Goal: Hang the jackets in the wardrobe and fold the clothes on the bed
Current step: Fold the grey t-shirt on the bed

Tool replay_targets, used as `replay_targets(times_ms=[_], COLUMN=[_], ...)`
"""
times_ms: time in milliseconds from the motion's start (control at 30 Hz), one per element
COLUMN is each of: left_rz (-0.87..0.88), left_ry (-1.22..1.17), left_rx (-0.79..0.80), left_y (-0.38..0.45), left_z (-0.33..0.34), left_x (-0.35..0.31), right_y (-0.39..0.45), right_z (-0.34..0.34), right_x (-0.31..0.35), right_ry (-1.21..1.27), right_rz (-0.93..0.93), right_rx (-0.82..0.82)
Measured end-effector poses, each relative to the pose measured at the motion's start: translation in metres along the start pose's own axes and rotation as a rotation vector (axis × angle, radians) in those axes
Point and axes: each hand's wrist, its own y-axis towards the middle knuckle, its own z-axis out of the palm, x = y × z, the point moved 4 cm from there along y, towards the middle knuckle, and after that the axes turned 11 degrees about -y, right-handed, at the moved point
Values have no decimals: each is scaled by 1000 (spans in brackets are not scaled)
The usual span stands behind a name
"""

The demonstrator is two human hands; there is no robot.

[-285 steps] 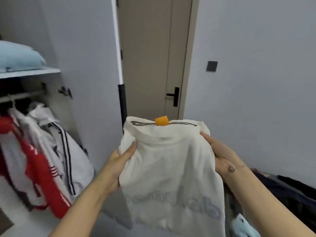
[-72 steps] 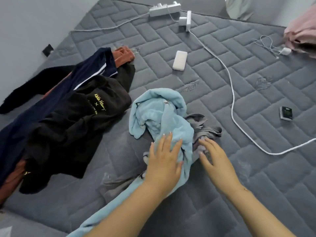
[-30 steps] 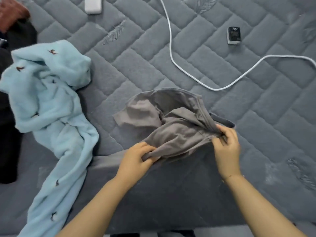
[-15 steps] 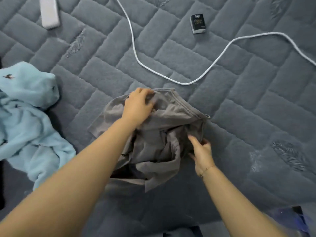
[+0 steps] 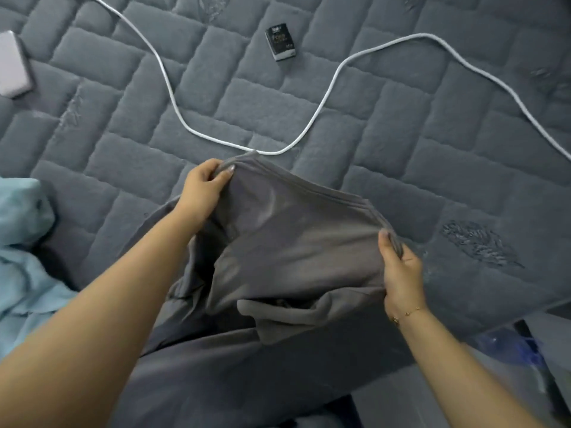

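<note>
Two hands pinch one hemmed edge of the grey garment [image 5: 293,251]: left hand [image 5: 202,193] at the far corner, right hand [image 5: 400,273] at the near one, fingers curled on cloth. Good practice, I judge: pull that edge taut, shake out the bunched lower part, then lay it flat on the bed [image 5: 401,168]. It is thin, soft, rumpled, held just above the mattress near the bed's edge.

Grey garment [image 5: 287,248], plain. Bed [image 5: 401,186] slate grey, quilted brick pattern. White cable [image 5: 324,103]. Light blue fleece [image 5: 21,257] at left edge. Small black box [image 5: 280,41].
</note>
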Motion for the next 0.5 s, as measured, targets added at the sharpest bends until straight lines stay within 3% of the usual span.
replay_targets(times_ms=[133,333,500], left_rz=[52,164,233], left_ry=[-158,-141,-85], left_rx=[104,205,247], left_y=[-8,-6,12], left_z=[32,102,180], left_x=[-34,-90,-137], right_y=[-16,-36,-5], right_z=[-44,-91,-147], right_x=[-10,-13,13], right_ry=[-12,23,69], right_rz=[-71,-145,-205], right_rx=[-60,-133,-209])
